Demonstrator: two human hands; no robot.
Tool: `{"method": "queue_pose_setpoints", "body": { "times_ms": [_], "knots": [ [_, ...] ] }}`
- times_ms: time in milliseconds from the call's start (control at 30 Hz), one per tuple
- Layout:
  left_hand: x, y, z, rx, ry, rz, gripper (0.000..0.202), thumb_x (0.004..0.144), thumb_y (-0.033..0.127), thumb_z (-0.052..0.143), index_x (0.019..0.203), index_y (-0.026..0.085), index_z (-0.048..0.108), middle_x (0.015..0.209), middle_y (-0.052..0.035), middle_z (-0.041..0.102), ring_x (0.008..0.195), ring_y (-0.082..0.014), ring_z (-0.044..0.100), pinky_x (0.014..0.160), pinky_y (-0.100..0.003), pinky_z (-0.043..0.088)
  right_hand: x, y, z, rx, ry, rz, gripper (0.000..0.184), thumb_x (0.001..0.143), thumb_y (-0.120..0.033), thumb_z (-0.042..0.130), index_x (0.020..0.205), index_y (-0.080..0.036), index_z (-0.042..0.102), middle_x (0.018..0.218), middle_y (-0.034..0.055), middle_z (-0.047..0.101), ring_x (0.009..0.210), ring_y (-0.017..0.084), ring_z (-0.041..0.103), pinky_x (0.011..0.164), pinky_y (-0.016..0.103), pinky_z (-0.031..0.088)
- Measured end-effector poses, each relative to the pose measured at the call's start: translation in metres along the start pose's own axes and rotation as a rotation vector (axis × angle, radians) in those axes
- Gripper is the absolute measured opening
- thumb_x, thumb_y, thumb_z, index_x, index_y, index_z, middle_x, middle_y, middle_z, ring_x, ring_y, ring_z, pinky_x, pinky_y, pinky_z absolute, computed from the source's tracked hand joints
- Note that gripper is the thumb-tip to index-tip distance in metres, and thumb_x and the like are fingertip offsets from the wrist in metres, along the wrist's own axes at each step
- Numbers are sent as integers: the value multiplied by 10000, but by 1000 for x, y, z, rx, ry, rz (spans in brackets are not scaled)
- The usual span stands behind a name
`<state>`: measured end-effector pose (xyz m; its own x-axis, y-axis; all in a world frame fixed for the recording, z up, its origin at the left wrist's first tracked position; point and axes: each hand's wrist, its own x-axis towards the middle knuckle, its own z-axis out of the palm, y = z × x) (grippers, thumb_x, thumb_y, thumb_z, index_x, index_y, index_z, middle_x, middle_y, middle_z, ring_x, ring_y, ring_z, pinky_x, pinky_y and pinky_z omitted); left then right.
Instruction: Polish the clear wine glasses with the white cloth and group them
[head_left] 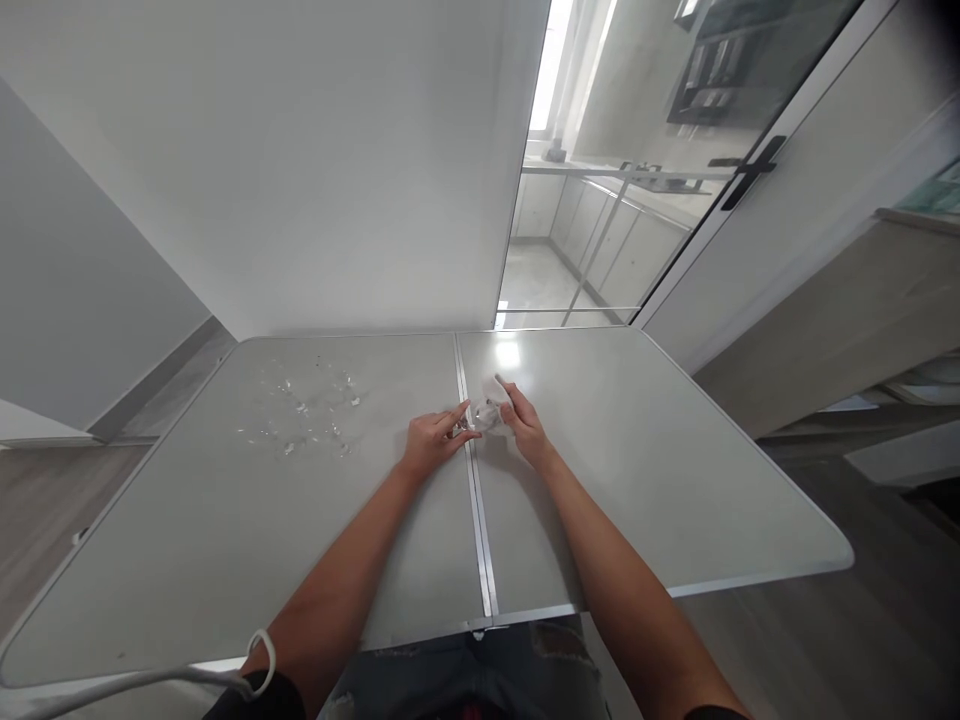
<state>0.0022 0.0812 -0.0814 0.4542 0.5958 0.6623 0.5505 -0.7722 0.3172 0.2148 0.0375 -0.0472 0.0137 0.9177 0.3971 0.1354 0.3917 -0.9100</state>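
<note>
A small clear, shiny object (486,416), seemingly plastic or glass, is between my hands, just above the table's centre seam. My left hand (433,440) grips its left side between thumb and fingers. In my right hand (526,428) is a thin white piece (496,391), pinched against the clear object's right side; whether it is cloth, paper or card I cannot tell. Several similar clear pieces (304,410) with small white bits lie spread out on the left half of the table, too fine to make out their shape.
The pale folding table (637,480) has a metal edge and a metal seam (477,500) down its middle. A white wall (337,180) rises behind it. At right stands a glass door with a black handle (754,172). A white cable (187,677) loops near my left forearm.
</note>
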Motion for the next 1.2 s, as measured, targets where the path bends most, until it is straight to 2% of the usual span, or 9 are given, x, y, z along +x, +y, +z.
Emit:
{"method": "queue_pose_setpoints", "body": {
  "times_ms": [133, 267, 433, 533, 667, 800, 900, 1033, 1200],
  "knots": [
    [0, -1, 3, -1, 10, -20, 565, 888, 589, 636, 1333, 241, 653, 661, 5, 694, 559, -103, 599, 612, -224, 416, 1, -1, 0, -35, 52, -25, 433, 981, -505, 522, 1318, -244, 595, 956, 27, 621, 844, 178, 559, 831, 326, 479],
    [-1, -2, 3, -2, 10, -21, 577, 889, 582, 640, 1350, 236, 641, 641, 11, 678, 552, -104, 591, 603, -223, 415, 1, -5, 3, 69, 42, 16, 389, 967, -505, 542, 1257, -257, 620, 1006, 38, 615, 906, 190, 566, 838, 323, 490],
    [0, 0, 2, -43, 32, -6, 548, 877, 552, 673, 1315, 223, 660, 663, 10, 689, 559, -102, 601, 609, -221, 434, 3, -10, 1, 96, 7, 57, 416, 854, -472, 716, 1171, -208, 668, 935, 24, 625, 841, 177, 565, 768, 294, 493],
    [2, 2, 0, -129, 53, -1, 531, 899, 511, 666, 1343, 223, 627, 727, 3, 713, 572, -98, 597, 616, -215, 459, 6, -7, 1, 290, 215, 91, 313, 863, -473, 707, 1045, -220, 681, 888, 4, 645, 792, 153, 583, 730, 266, 491],
    [3, 6, -2, -244, 42, -11, 538, 895, 490, 678, 1358, 229, 597, 800, 0, 733, 564, -87, 592, 626, -213, 495, 10, -3, 8, 612, 544, 152, 256, 866, -449, 706, 1063, -305, 628, 965, -34, 676, 829, 127, 625, 766, 248, 510],
    [2, 8, -2, -281, -76, 82, 404, 865, 493, 709, 1129, 187, 707, 681, 5, 699, 538, -103, 609, 578, -217, 476, 6, -9, 14, 659, 253, 318, 308, 849, -433, 701, 1113, -281, 653, 1002, 3, 692, 828, 166, 636, 708, 266, 518],
    [1, 7, -2, -270, -59, 123, 323, 845, 497, 726, 887, 177, 725, 624, -5, 678, 516, -112, 603, 538, -224, 442, -2, -15, 7, 572, 135, 235, 303, 806, -405, 731, 1063, -248, 693, 922, 9, 671, 792, 175, 599, 688, 270, 489],
    [2, 6, -1, -202, -54, 154, 344, 846, 525, 710, 776, 188, 699, 592, -4, 661, 482, -110, 571, 509, -233, 394, -6, -17, -1, 440, 73, 116, 248, 727, -400, 791, 838, -194, 710, 741, 3, 604, 694, 165, 539, 658, 283, 454],
    [2, 7, -2, -236, -40, 85, 325, 857, 502, 708, 812, 182, 675, 615, 0, 657, 512, -107, 567, 540, -230, 403, 2, -13, 17, 670, 230, 279, 236, 865, -419, 665, 987, -219, 694, 896, 18, 688, 773, 170, 619, 674, 275, 499]
  ]
}}
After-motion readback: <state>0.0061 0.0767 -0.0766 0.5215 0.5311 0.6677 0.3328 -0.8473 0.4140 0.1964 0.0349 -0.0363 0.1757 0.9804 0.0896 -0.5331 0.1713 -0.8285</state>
